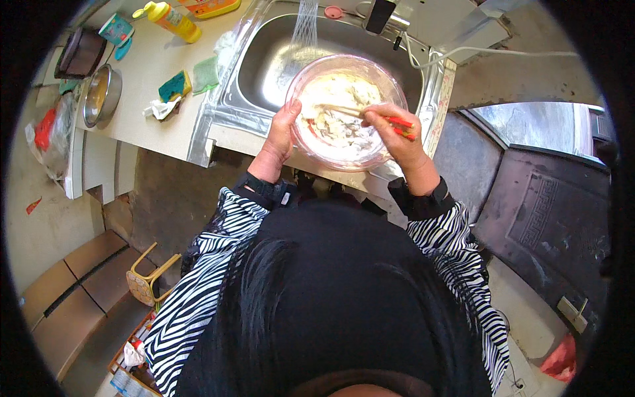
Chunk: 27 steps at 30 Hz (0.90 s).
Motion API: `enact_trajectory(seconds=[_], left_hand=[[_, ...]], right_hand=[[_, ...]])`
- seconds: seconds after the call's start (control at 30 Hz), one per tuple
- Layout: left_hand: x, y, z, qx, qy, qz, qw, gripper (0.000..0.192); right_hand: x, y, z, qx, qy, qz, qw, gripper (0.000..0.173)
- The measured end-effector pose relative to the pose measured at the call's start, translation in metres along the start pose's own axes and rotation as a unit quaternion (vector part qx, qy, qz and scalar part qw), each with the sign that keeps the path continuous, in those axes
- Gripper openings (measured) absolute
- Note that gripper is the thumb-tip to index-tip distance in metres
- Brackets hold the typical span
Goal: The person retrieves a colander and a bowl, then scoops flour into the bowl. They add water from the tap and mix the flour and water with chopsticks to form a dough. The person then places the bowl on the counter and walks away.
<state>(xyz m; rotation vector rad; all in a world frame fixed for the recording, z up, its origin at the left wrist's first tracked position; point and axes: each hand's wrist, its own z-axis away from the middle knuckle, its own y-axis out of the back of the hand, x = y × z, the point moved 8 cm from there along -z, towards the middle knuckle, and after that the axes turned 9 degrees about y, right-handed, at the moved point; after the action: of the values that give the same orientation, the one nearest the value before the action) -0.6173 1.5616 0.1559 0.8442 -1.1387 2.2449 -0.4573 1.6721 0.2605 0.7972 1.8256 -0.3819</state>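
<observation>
A clear round bowl (395, 84) is held at the near edge of the sink, partly over the basin. Pale, lumpy dough (347, 89) with whiter floury patches lies in it. My left hand (284, 126) grips the bowl's left rim, its thumb lying along the edge. Wooden chopsticks with red ends (340, 107) are held in my right hand (397, 136), over the bowl's right side. Their tips reach into the dough, so the very ends are hard to see.
A steel sink (255, 59) lies beyond the bowl, with what looks like streaming water (305, 25) falling into it. On the left counter are a sponge (174, 85), a green cloth (205, 75), a steel bowl (102, 94) and a yellow bottle (173, 22). A stool (144, 288) stands behind left.
</observation>
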Motion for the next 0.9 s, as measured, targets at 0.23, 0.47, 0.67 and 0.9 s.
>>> enact_trajectory(seconds=[0.23,0.47,0.67,0.9], left_hand=[[-0.003,0.012,0.001,-0.005,-0.006,0.018,1.0,0.048],[-0.009,0.006,0.001,-0.008,-0.003,0.004,1.0,0.048],[-0.004,-0.003,0.0,-0.03,-0.001,-0.071,0.997,0.05],[0.006,0.015,0.003,0.017,0.006,0.012,1.0,0.049]], right_hand=[[0.001,0.07,0.001,0.193,-0.05,-0.028,0.98,0.01],[0.033,0.048,0.003,0.212,-0.094,-0.073,0.97,0.014],[0.027,0.013,0.012,0.052,-0.157,-0.149,0.975,0.013],[0.003,0.07,0.011,0.034,-0.192,-0.039,0.98,0.014]])
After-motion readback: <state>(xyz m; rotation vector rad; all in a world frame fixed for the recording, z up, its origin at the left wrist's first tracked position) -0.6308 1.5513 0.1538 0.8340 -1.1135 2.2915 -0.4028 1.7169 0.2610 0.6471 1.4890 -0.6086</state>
